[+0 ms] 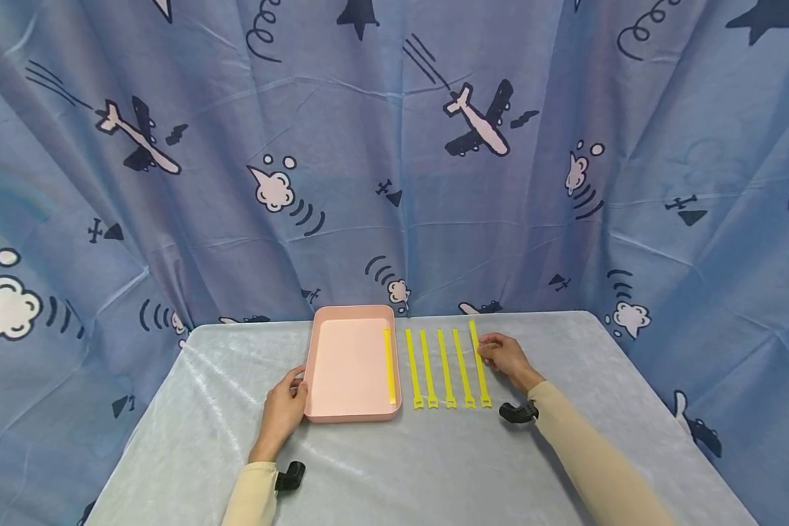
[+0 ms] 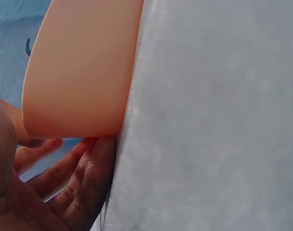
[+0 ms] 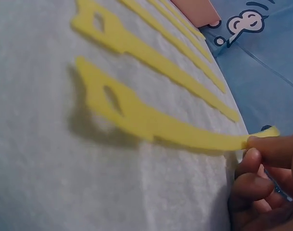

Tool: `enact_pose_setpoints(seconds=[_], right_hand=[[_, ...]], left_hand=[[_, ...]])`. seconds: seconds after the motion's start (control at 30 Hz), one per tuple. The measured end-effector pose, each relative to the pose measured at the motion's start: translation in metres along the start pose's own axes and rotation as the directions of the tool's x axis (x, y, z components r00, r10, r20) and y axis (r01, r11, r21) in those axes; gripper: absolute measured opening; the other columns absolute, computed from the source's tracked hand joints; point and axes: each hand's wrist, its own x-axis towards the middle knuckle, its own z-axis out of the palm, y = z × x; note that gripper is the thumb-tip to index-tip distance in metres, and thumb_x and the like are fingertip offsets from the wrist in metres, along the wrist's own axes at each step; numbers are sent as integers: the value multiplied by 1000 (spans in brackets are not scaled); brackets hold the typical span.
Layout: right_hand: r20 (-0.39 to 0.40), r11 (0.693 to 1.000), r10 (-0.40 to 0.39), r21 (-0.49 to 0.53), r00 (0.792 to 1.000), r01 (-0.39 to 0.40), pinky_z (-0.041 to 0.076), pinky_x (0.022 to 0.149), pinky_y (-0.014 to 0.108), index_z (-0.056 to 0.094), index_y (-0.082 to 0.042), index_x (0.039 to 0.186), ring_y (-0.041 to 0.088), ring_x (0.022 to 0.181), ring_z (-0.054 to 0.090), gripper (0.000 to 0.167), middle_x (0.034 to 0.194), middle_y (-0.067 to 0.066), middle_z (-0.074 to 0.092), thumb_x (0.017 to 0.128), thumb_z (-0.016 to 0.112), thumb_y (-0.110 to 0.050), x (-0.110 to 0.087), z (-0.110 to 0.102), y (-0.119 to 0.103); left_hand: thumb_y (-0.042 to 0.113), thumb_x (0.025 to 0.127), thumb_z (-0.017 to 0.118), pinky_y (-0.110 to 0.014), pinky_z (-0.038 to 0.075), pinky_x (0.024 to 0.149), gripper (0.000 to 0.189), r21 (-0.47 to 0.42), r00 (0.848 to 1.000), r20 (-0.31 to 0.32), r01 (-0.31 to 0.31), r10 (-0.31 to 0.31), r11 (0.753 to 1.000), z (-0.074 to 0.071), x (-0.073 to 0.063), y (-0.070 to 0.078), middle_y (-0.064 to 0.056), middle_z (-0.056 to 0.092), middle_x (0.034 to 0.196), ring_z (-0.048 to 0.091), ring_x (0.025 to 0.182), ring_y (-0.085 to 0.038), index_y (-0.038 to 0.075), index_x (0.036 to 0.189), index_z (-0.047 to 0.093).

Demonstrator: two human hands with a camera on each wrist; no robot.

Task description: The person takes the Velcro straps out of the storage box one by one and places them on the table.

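My right hand (image 1: 502, 356) pinches a yellow hook-and-loop cable tie (image 3: 184, 134) near its narrow end, between thumb and fingers. This tie bends slightly, and its slotted head hangs over its shadow on the cloth. To its left, several matching ties (image 1: 443, 369) lie side by side, slotted heads toward me. One more yellow tie (image 1: 389, 365) lies lengthwise inside the pink tray (image 1: 348, 358), along the right wall. At the tray's left side rests my left hand (image 1: 283, 413), its fingertips (image 2: 105, 144) touching the outer wall.
A light grey cloth (image 1: 401, 475) covers the table. Behind its far edge hangs a blue patterned curtain (image 1: 342, 256). Black wrist cameras sit on the left (image 1: 291, 476) and right (image 1: 519, 413) wrists.
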Motion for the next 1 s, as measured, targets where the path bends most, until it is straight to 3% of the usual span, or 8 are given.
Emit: enact_pose_setpoints(seconds=[0.17, 0.57, 1.0], right_hand=[[-35, 1000, 12, 7, 999, -12, 45, 60, 25, 56, -4, 126, 13, 73, 54, 32, 97, 4, 58, 96, 61, -16, -2, 1, 2], [-18, 998, -28, 54, 999, 29, 48, 65, 24, 55, -4, 127, 14, 80, 56, 32, 101, 5, 58, 97, 57, -15, -16, 3, -4], [77, 990, -127, 65, 989, 122, 49, 70, 31, 55, 0, 127, 19, 85, 59, 33, 104, 8, 58, 97, 58, -14, -43, 22, -24]], left_hand=[[15, 99, 53, -43, 55, 76, 39, -3, 1000, 2, -6, 6, 1000, 1, -1, 0, -21, 70, 114, 71, 95, -30, 9, 138, 57], [15, 99, 53, -43, 54, 77, 39, 7, 1000, -10, -8, 9, 1000, -2, -1, 2, -19, 71, 112, 70, 95, -29, 8, 137, 58], [14, 98, 54, -44, 55, 79, 37, -9, 1000, -3, -18, 18, 1000, -1, -2, 2, -20, 70, 112, 70, 99, -32, 5, 134, 59]])
